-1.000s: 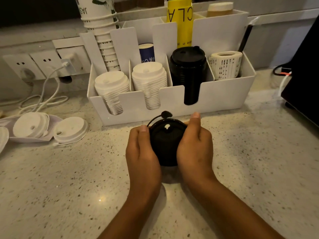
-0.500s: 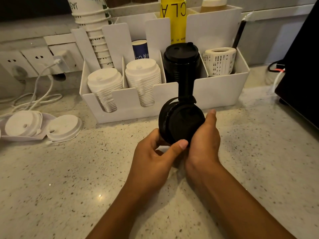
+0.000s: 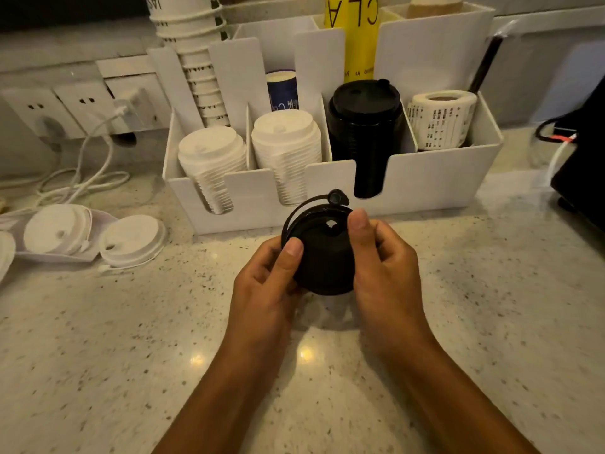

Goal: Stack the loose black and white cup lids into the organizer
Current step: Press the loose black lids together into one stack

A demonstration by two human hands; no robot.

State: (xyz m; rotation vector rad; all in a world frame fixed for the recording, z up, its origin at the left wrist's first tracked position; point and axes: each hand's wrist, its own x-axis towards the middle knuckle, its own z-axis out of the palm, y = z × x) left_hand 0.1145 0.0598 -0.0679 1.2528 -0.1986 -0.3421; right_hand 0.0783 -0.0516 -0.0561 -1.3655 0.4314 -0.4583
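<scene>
Both hands, left (image 3: pixel 265 283) and right (image 3: pixel 386 273), gripping black lids (image 3: pixel 322 253) (thumbs on top), before organizer (image 3: pixel 425 188)

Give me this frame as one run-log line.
stage: pre-insert | hands: left hand and right hand both hold black lid | target: black lid stack in organizer | pending: loose white lids on counter

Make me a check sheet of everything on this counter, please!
Surface: speckled stone counter.
Job's things: black lid held in both hands; organizer holds two white lid stacks and a black lid stack; loose white lids lie at left.
Clutter: label roll, paper cups, yellow can.
Hands: left hand and right hand grip the lid.
Cables: white cable plugged into wall sockets.
Surroundings: dark machine at right.
</scene>
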